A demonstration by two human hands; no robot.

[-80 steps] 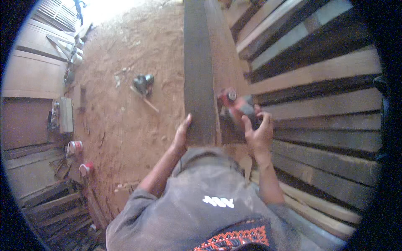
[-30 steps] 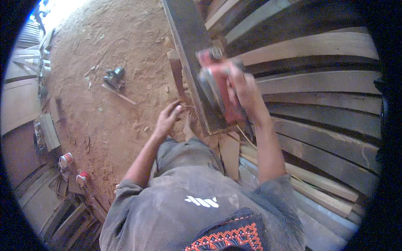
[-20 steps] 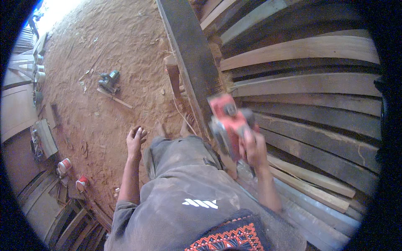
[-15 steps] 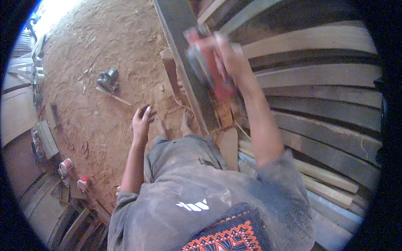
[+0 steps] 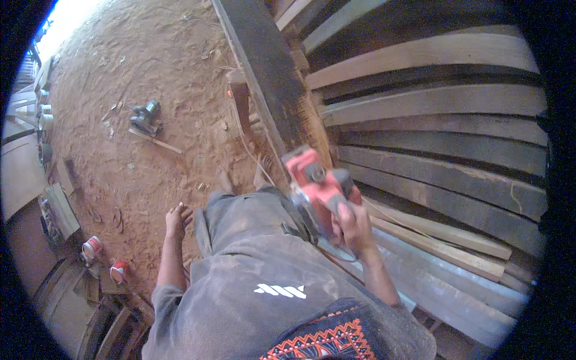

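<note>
My right hand (image 5: 355,229) is closed round the rear handle of a red electric planer (image 5: 327,191), which has a dark round knob near its front. The planer is at the near end of a long dark wooden plank (image 5: 258,51), close to my right hip. Whether its sole touches the wood cannot be seen. A paler brown strip runs along the plank's right edge. Beside my left thigh, over the sandy floor, my left hand (image 5: 178,218) hangs loosely with its fingers apart, holding nothing.
Many boards (image 5: 432,108) are stacked on the right. A thin cord (image 5: 252,153) runs by the plank's wooden support (image 5: 238,99). On the sandy floor, a dark power tool (image 5: 146,117) lies by a thin stick. Red-and-white tins (image 5: 119,271) stand at the left.
My right hand has drawn the planer back toward me, from farther along the plank to its near end. My left hand has dropped lower and a little to the left.
</note>
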